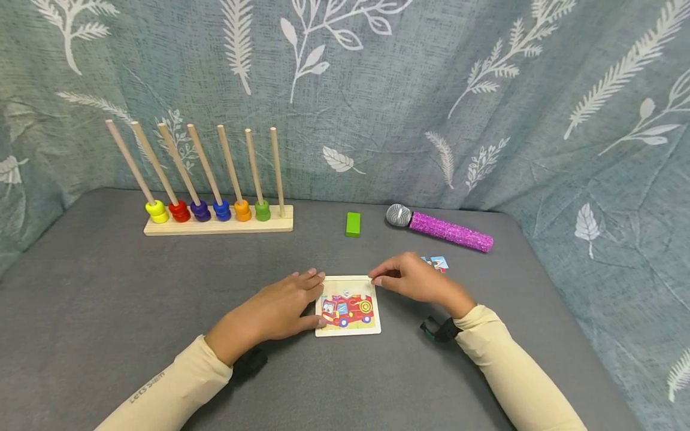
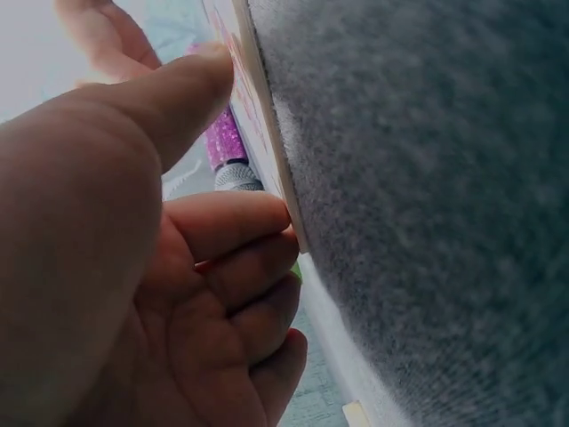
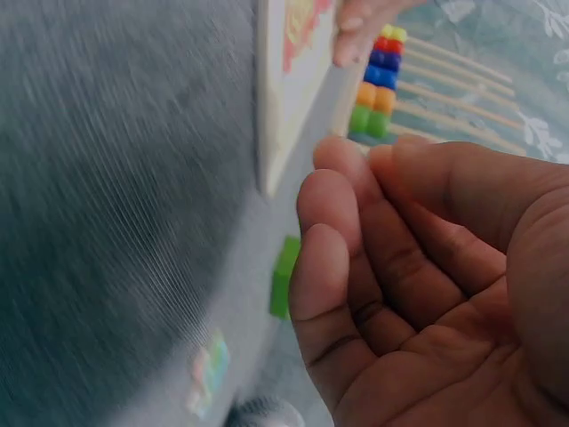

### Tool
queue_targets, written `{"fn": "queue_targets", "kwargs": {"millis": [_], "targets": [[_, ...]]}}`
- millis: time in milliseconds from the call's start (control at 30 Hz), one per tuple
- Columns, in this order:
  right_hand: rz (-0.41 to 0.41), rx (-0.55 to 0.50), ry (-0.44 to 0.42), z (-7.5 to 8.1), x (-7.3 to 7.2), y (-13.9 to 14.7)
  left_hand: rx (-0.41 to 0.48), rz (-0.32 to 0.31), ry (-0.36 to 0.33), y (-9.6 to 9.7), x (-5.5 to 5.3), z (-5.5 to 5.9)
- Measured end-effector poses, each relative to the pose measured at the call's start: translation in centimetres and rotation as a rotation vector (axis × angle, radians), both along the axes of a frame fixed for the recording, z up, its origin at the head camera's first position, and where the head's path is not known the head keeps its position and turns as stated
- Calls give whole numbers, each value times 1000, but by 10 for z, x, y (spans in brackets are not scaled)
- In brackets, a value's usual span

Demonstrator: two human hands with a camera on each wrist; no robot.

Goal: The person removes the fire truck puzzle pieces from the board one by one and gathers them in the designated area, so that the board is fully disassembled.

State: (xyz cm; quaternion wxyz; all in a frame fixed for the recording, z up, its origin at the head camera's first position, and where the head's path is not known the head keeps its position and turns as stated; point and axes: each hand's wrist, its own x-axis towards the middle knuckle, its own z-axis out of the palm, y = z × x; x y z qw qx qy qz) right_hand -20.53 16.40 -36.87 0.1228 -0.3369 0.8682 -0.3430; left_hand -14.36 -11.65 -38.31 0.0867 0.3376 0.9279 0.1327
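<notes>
A small wooden jigsaw tray (image 1: 348,332) with a pale rim lies flat on the table. Its lower part shows a red fire truck picture (image 1: 350,310); the upper strip is bare wood. My left hand (image 1: 283,304) rests at the tray's left side, thumb over the lower left rim and fingers loosely extended at the upper left corner. At the upper right corner, my right hand (image 1: 415,280) has its fingers curled. In the right wrist view its thumb and index fingertips meet, with nothing visible between them. Loose puzzle pieces (image 1: 439,262) lie beyond that hand, partly hidden.
A wooden peg rack (image 1: 218,227) with coloured rings on its rods stands at the back left. Behind the tray is a green block (image 1: 353,224). A toy microphone (image 1: 450,230) with a glittery purple handle lies at the back right. Patterned cloth (image 1: 377,120) hangs behind the table.
</notes>
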Motion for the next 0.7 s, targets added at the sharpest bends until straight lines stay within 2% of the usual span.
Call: {"fn": "queue_targets", "kwargs": {"millis": [233,467,600,700], "targets": [[60,-65,-101,-5,2,-11,-5,23,-19,2,0,1],[63,-92,-181,-11,6,-26,-26,23,0,4,0,2],[95,-105,-201,-13,7,-34,-40,26,18,5,-1,2],[120,-99,-175,-14,7,-40,-43,35,12,5,0,3]]}}
